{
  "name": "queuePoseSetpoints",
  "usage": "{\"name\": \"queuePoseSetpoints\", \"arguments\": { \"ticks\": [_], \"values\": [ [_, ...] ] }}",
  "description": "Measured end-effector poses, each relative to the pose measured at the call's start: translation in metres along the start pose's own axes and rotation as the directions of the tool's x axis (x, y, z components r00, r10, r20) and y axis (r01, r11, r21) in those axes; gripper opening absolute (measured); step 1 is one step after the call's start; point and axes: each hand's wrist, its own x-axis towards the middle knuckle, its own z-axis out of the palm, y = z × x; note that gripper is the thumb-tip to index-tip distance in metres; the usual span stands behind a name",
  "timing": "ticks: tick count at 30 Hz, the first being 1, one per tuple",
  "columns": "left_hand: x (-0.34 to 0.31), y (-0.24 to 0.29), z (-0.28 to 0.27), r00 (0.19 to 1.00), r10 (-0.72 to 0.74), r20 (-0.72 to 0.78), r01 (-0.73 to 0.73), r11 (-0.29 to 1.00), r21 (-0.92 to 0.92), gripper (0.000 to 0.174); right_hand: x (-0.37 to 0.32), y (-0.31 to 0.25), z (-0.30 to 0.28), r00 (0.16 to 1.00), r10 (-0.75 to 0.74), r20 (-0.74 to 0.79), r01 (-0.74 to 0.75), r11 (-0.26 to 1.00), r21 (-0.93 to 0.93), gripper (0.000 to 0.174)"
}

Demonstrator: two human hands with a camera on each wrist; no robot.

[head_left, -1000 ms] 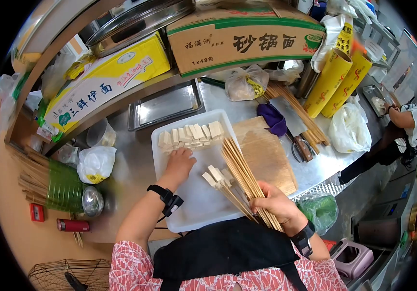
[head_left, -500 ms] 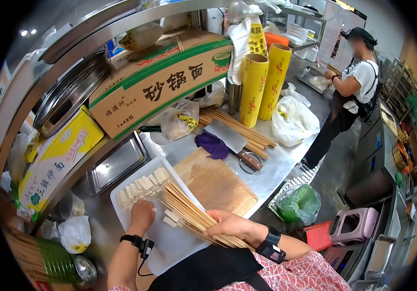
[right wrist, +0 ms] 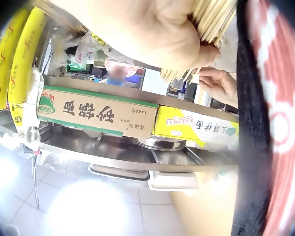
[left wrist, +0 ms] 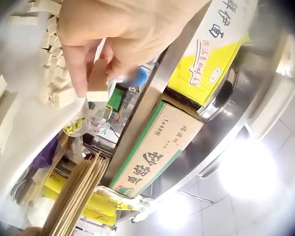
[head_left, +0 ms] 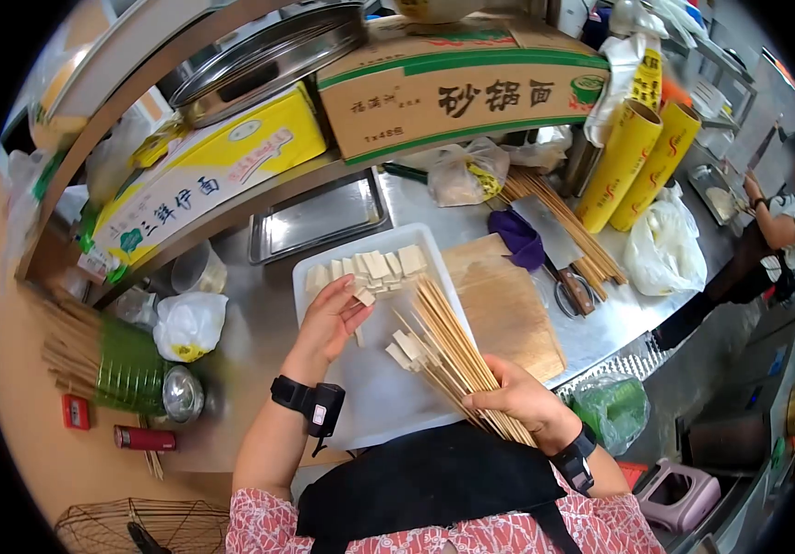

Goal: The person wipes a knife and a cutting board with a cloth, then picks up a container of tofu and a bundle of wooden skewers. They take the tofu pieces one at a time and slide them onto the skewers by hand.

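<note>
A small pale block (left wrist: 98, 86) is pinched between the thumb and fingers of my left hand (head_left: 325, 325), above the white tray (head_left: 321, 413). Behind it, at the tray's far end, lie several cut pale blocks (head_left: 384, 268). My right hand (head_left: 525, 403) grips a thick bundle of wooden sticks (head_left: 457, 346) over the tray's right side. Beside the bundle, pale blocks (head_left: 406, 349) sit at the upper ends of thin sticks that run down to the same hand. In the right wrist view the left fingers (right wrist: 214, 81) show beyond the bundle.
Right of the tray are a wooden board (head_left: 501, 305), a cleaver (head_left: 548, 231), a purple cloth (head_left: 516, 237) and scissors (head_left: 575, 294). A metal tray (head_left: 319, 220) lies behind, under a shelf with boxes (head_left: 462, 92). Another person (head_left: 776, 222) stands at far right.
My left hand has lifted off the rows of blocks and come back nearer with one block in its fingers. The right hand still grips the bundle.
</note>
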Motion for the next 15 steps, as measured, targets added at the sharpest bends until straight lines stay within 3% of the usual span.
{"name": "queuePoseSetpoints", "arguments": {
  "ticks": [15],
  "values": [
    [-0.031,0.009,0.031,0.997,0.052,0.049,-0.058,0.991,0.12,0.035,-0.001,-0.004,0.004,0.997,0.075,0.005,-0.076,0.997,0.003,0.051]
  ]
}}
